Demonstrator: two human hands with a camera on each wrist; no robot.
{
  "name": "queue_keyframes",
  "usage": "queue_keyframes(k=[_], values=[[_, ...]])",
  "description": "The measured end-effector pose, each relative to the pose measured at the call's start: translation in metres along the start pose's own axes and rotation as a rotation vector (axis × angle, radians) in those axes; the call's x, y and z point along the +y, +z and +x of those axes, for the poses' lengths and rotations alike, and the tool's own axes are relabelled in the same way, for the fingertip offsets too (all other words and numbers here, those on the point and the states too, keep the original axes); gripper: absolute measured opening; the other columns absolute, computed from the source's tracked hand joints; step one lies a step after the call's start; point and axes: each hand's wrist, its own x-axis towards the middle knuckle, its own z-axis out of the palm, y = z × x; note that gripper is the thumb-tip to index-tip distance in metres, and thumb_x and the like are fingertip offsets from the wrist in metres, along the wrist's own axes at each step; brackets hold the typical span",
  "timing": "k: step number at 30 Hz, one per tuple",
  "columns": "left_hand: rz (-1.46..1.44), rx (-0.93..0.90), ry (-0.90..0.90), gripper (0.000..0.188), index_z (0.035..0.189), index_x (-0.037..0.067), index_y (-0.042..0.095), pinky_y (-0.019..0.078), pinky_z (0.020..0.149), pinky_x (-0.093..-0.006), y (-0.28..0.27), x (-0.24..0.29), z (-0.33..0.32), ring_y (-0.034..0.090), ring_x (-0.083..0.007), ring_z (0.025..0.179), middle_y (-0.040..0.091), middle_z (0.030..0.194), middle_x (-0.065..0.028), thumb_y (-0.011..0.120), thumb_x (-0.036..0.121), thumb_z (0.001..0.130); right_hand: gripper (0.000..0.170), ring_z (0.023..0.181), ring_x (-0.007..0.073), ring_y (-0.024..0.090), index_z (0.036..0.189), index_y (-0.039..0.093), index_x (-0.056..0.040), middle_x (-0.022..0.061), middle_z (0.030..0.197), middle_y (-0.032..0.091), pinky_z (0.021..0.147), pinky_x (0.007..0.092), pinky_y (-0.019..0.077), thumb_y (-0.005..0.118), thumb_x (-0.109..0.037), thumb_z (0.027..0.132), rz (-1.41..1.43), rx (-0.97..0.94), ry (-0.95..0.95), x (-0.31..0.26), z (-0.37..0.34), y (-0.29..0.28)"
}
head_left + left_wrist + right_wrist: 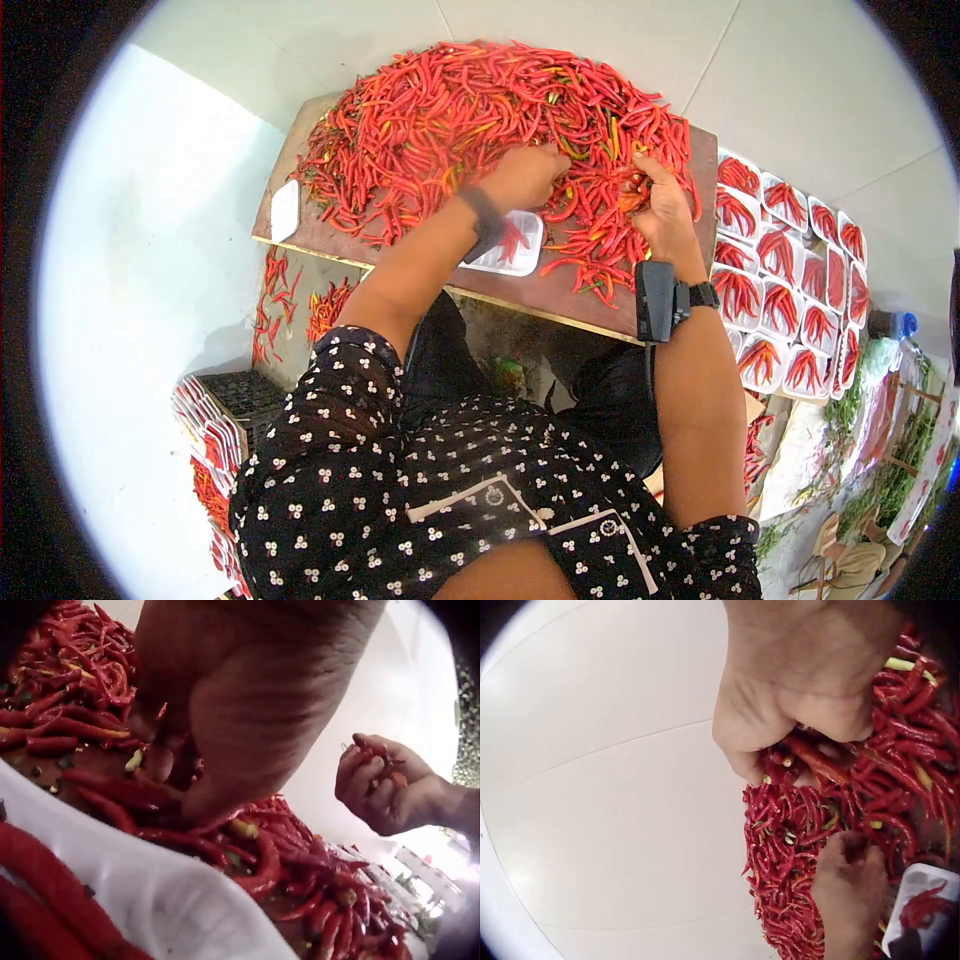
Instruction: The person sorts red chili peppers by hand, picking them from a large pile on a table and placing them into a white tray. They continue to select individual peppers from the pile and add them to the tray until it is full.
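My left hand (525,178) reaches into the heap of red chili peppers (470,95) on the brown table. In the left wrist view its fingers curl down beside the thumb at a dark red chili (127,789), which it pinches. My right hand (665,205) is over the heap's right part. Its fingers curl round several red chilies (814,761), with stem ends poking out; the left wrist view shows that bunch from the side. Under my left wrist sits a white tray (530,228) with a few red chilies (513,240) inside, partly covered by the wrist.
An upturned white tray (285,210) lies at the table's left edge. Filled chili trays (780,310) stand in rows to the right. Stacked trays (205,420) are beside a dark crate (235,395) at lower left. Loose chilies (275,300) lie on the floor. A wall rises behind the table.
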Motion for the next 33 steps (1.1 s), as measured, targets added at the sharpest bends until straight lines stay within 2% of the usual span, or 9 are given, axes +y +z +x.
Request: queue_keyframes(k=[5, 8, 10, 13, 23, 25, 26, 29, 33], values=[[-0.03, 0.075, -0.004, 0.016, 0.076, 0.007, 0.057, 0.0456, 0.062, -0.041, 0.005, -0.007, 0.002, 0.056, -0.0324, 0.071, 0.056, 0.079, -0.0133, 0.057, 0.021, 0.069, 0.006, 0.051, 0.0108, 0.048, 0.076, 0.052, -0.0074, 0.002, 0.064, 0.052, 0.043, 0.0217, 0.0401, 0.056, -0.009, 0.078, 0.016, 0.046, -0.017, -0.003, -0.009, 0.009], [-0.377, 0.117, -0.16, 0.013, 0.073, 0.007, 0.055, 0.0445, 0.055, -0.0345, -0.005, -0.009, 0.01, 0.056, -0.0239, 0.062, 0.055, 0.068, -0.0084, 0.055, 0.019, 0.073, 0.005, 0.053, 0.0112, 0.049, 0.076, 0.053, -0.0066, 0.0022, 0.065, 0.053, 0.046, 0.0216, 0.0411, 0.058, -0.009, 0.078, -0.044, 0.038, 0.0, 0.003, 0.002, -0.004], [-1.161, -0.043, -0.391, 0.008, 0.076, 0.005, 0.057, 0.042, 0.052, -0.0265, -0.015, -0.006, 0.016, 0.054, -0.0138, 0.058, 0.059, 0.065, -0.0051, 0.056, 0.013, 0.075, 0.006, 0.054, 0.0113, 0.049, 0.075, 0.055, -0.0057, 0.0028, 0.067, 0.055, 0.048, 0.022, 0.042, 0.059, -0.01, 0.077, -0.142, 0.03, 0.076, 0.007, 0.009, -0.009], [-1.384, -0.114, -0.374, 0.011, 0.075, 0.007, 0.057, 0.0394, 0.049, -0.022, -0.034, 0.007, 0.016, 0.051, -0.0073, 0.057, 0.056, 0.063, -0.001, 0.056, 0.017, 0.078, 0.006, 0.055, 0.0111, 0.05, 0.074, 0.057, -0.0054, 0.0031, 0.068, 0.056, 0.05, 0.0226, 0.0427, 0.06, -0.01, 0.076, -0.186, -0.028, 0.103, 0.009, -0.002, 0.002], [-1.015, -0.328, -0.322, 0.018, 0.077, 0.004, 0.058, 0.0421, 0.057, -0.0258, -0.025, 0.021, 0.033, 0.051, -0.0114, 0.062, 0.056, 0.068, -0.002, 0.052, 0.022, 0.08, 0.01, 0.067, 0.0144, 0.056, 0.081, 0.06, -0.0015, 0.0049, 0.074, 0.059, 0.059, 0.0262, 0.0444, 0.057, -0.01, 0.076, -0.179, 0.001, 0.034, 0.004, 0.003, -0.012], [-0.527, 0.004, -0.212, 0.02, 0.084, 0.004, 0.059, 0.0453, 0.064, -0.032, -0.004, 0.008, 0.041, 0.057, -0.0216, 0.068, 0.06, 0.073, -0.0102, 0.054, 0.023, 0.078, 0.009, 0.066, 0.0138, 0.055, 0.079, 0.06, -0.0022, 0.0036, 0.071, 0.057, 0.058, 0.0264, 0.0437, 0.058, -0.01, 0.075, -0.192, 0.056, -0.001, 0.002, 0.001, -0.014], [-0.515, -0.007, -0.26, 0.022, 0.089, 0.005, 0.059, 0.0448, 0.073, -0.037, 0.001, 0.005, 0.042, 0.057, -0.0306, 0.081, 0.059, 0.085, -0.0174, 0.055, 0.022, 0.076, 0.008, 0.064, 0.014, 0.054, 0.078, 0.06, -0.0026, 0.0036, 0.07, 0.057, 0.057, 0.0266, 0.0436, 0.058, -0.01, 0.075, -0.193, 0.067, 0.012, 0.002, 0.003, -0.016], [-0.31, 0.225, -0.087, 0.022, 0.088, 0.003, 0.059, 0.0431, 0.077, -0.0386, 0.019, 0.002, 0.043, 0.054, -0.0329, 0.087, 0.057, 0.091, -0.019, 0.056, 0.02, 0.073, 0.006, 0.061, 0.0144, 0.054, 0.076, 0.06, -0.0032, 0.0039, 0.069, 0.057, 0.055, 0.027, 0.043, 0.059, -0.009, 0.074, -0.184, 0.072, 0.034, 0.0, 0.006, -0.018], [-0.361, 0.05, -0.036, 0.023, 0.087, 0.002, 0.058, 0.042, 0.076, -0.0406, 0.019, 0.024, 0.036, 0.052, -0.0337, 0.087, 0.055, 0.091, -0.0194, 0.057, 0.019, 0.071, 0.005, 0.058, 0.0149, 0.053, 0.074, 0.059, -0.0034, 0.0049, 0.068, 0.058, 0.052, 0.0271, 0.042, 0.058, -0.008, 0.074, -0.127, 0.076, -0.002, 0.0, 0.005, -0.014]])
